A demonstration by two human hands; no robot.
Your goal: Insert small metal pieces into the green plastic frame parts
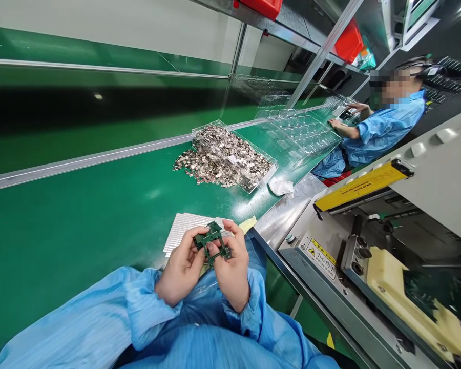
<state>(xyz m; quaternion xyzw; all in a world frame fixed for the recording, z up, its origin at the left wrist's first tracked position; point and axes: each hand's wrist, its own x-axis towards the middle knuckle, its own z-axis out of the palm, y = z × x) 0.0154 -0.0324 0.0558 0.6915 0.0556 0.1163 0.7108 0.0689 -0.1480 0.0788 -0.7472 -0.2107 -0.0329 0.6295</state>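
Note:
Between my two hands, above my lap at the table's edge, is a dark green frame-like circuit board piece (214, 233) with openings in it. My left hand (181, 266) grips its left side between thumb and fingers. On the right side, my right hand (232, 264) pinches it, thumb on the near face and a finger raised behind. Just beyond the hands lies a white sheet or tray of small rows (186, 228), partly hidden by them. Farther off, a clear plastic tray (268, 177) holds a heap of small metal pieces (223, 159), some spilled onto the green mat.
A machine (322, 256) with a hand-injury warning label and a yellow bar (363, 187) stands close at right. Crumpled white tissue (281, 186) lies by the metal table edge. Clear blister trays (303, 130) sit farther back, where a co-worker (388, 120) in blue works. Red bins (348, 42) are overhead.

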